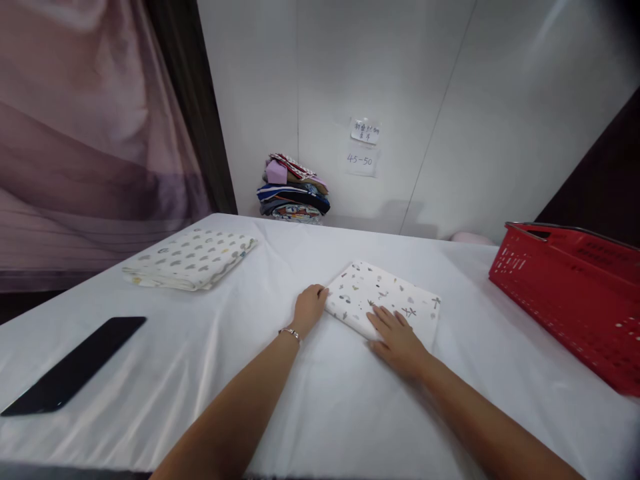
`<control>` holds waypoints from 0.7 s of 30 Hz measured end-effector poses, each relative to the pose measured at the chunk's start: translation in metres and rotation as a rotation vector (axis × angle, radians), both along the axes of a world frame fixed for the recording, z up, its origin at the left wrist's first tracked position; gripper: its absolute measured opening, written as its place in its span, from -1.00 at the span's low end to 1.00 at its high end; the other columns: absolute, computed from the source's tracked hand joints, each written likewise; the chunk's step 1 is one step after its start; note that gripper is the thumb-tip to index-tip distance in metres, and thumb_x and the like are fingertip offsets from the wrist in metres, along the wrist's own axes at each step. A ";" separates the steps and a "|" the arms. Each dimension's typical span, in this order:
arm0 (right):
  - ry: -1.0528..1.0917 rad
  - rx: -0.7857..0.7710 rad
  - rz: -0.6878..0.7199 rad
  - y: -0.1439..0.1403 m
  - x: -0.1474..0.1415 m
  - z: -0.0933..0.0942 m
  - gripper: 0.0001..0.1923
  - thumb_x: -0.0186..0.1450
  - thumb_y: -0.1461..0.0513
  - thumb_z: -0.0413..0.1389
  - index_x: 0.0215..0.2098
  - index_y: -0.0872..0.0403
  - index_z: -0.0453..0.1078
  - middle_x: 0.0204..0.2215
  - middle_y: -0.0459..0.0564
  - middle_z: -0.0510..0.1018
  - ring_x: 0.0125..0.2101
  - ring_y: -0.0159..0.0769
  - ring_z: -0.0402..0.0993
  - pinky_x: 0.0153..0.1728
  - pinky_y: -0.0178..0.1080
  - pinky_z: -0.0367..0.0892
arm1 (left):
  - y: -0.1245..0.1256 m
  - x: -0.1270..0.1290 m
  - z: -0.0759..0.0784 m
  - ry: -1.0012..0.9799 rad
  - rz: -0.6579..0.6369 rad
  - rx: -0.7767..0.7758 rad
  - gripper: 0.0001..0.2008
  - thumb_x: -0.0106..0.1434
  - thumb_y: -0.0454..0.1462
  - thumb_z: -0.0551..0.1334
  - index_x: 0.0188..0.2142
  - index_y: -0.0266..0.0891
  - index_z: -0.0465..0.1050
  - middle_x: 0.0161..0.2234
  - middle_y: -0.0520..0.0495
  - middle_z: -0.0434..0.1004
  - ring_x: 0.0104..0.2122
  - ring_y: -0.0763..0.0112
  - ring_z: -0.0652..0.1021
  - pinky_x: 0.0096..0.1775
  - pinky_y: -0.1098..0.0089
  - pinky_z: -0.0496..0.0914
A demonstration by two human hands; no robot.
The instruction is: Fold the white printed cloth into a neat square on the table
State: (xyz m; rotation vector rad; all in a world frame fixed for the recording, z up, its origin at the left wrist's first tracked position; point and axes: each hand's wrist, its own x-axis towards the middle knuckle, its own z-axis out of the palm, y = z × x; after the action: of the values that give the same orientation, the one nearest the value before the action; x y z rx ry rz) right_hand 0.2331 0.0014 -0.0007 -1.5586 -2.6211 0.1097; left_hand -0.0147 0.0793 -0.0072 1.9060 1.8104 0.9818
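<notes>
Left hand point(309, 308) curled against the folded white patterned cloth's point(385, 297) edge; right hand point(397, 340) spread flat on it, on the white-covered bench point(320, 400).

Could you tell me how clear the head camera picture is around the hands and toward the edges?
Head view: the folded cloth under the left hand and right hand is sharp and evenly lit; the red basket and black slab stretch at the edges; soft glare streaks the wall.

The lower paper note point(361, 161) on the wall reads "45-50"; the upper note's point(365, 131) handwriting is illegible.
</notes>
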 end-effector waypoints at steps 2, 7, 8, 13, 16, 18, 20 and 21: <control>-0.005 0.070 -0.010 -0.011 0.004 -0.006 -0.42 0.35 0.03 -0.18 0.29 0.00 -0.09 0.29 0.00 -0.03 0.26 -0.14 -0.14 0.20 0.04 -0.15 | -0.001 -0.001 0.001 -0.007 -0.005 -0.007 -0.74 0.27 -0.17 0.02 -0.37 -0.19 0.43 -0.31 -0.03 0.51 -0.31 0.37 0.47 -0.26 0.38 0.29; 0.034 0.257 -0.066 -0.040 0.022 -0.023 -0.50 0.37 0.14 -0.20 0.26 0.04 0.02 0.24 0.02 0.12 0.23 -0.16 -0.01 0.18 0.01 -0.05 | -0.002 -0.001 0.002 -0.013 -0.014 -0.022 -0.72 0.27 -0.15 0.01 -0.37 -0.18 0.43 -0.32 -0.03 0.51 -0.32 0.36 0.47 -0.28 0.38 0.28; 0.041 0.270 -0.071 -0.044 0.026 -0.025 -0.51 0.37 0.15 -0.20 0.25 0.04 0.04 0.23 0.02 0.14 0.22 -0.16 0.00 0.19 0.00 -0.04 | -0.002 -0.001 0.002 -0.012 -0.016 -0.018 -0.72 0.27 -0.15 0.01 -0.37 -0.18 0.43 -0.32 -0.04 0.51 -0.32 0.35 0.47 -0.28 0.38 0.28; 0.064 0.277 -0.093 -0.052 0.037 -0.030 -0.50 0.35 0.22 -0.19 0.26 0.03 0.02 0.23 -0.01 0.14 0.22 -0.15 0.01 0.19 0.03 -0.02 | -0.002 -0.001 0.002 -0.012 -0.011 -0.011 -0.72 0.27 -0.14 0.01 -0.36 -0.18 0.44 -0.31 -0.04 0.51 -0.31 0.34 0.47 -0.27 0.37 0.29; 0.075 0.264 -0.087 -0.051 0.037 -0.030 -0.45 0.30 0.31 -0.18 0.27 0.04 0.00 0.24 -0.01 0.12 0.23 -0.17 -0.02 0.20 0.04 -0.01 | -0.002 -0.002 0.003 -0.017 -0.011 -0.020 -0.72 0.27 -0.14 0.01 -0.35 -0.19 0.44 -0.31 -0.04 0.51 -0.31 0.35 0.47 -0.27 0.38 0.29; 0.077 0.239 -0.077 -0.050 0.038 -0.028 -0.40 0.25 0.36 -0.17 0.27 0.06 0.01 0.24 -0.01 0.12 0.23 -0.18 -0.02 0.19 0.04 0.01 | -0.003 -0.002 0.004 -0.022 -0.015 -0.015 -0.72 0.28 -0.14 0.01 -0.36 -0.19 0.44 -0.31 -0.04 0.51 -0.31 0.35 0.47 -0.27 0.38 0.29; 0.083 0.206 -0.064 -0.050 0.044 -0.025 -0.36 0.19 0.39 -0.16 0.26 0.05 0.04 0.23 -0.03 0.14 0.22 -0.18 0.00 0.19 0.02 0.04 | -0.005 -0.002 0.005 -0.024 -0.015 -0.010 -0.71 0.27 -0.13 0.01 -0.36 -0.19 0.44 -0.31 -0.03 0.52 -0.31 0.36 0.47 -0.28 0.38 0.29; 0.090 0.195 -0.066 -0.050 0.048 -0.023 -0.34 0.17 0.41 -0.16 0.25 0.03 0.05 0.22 -0.04 0.15 0.22 -0.19 0.03 0.18 0.01 0.08 | -0.007 -0.002 0.005 -0.022 -0.013 -0.013 -0.72 0.27 -0.13 0.02 -0.36 -0.19 0.44 -0.31 -0.03 0.52 -0.32 0.35 0.47 -0.28 0.38 0.29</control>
State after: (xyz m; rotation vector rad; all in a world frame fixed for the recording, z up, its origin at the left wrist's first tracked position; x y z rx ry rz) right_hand 0.2809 -0.0488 -0.0240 -1.5339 -2.4275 -0.0756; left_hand -0.0162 0.0721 -0.0023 1.8900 1.7849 0.9810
